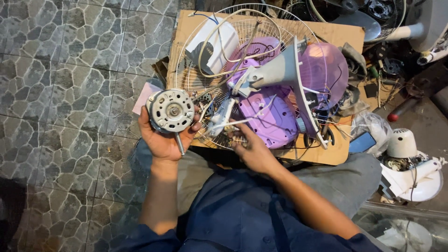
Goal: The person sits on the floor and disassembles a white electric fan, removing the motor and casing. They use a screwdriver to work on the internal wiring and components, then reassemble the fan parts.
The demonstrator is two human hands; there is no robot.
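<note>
Head view: the left hand [163, 137] is clamped around a round fan motor [171, 111], holding it face-up with its shaft [179, 143] pointing toward the person, just left of the near-left corner of a cardboard sheet [336, 154] that lies on the tiled floor [65, 93]. The right hand [252, 149] is partly open, its fingers resting on thin white wires [233, 123] and a small white plastic part [219, 120] at the near edge of a wire fan guard [196, 77]. Judged from this, the step in hand is dismantling a fan: the motor is out of its housing and the wiring is being sorted. The next move appears to call for a fine pinch on the wires while the left hand keeps the motor steady, since the leads run among loose parts. The fan guard acts as a shallow tray; in it lie purple housing shells [275, 119], a grey neck piece [275, 72], a white box [217, 42] and a looped cream cord [238, 44]. Far right, further fan parts and a white motor housing [402, 143] lie on the floor.
</note>
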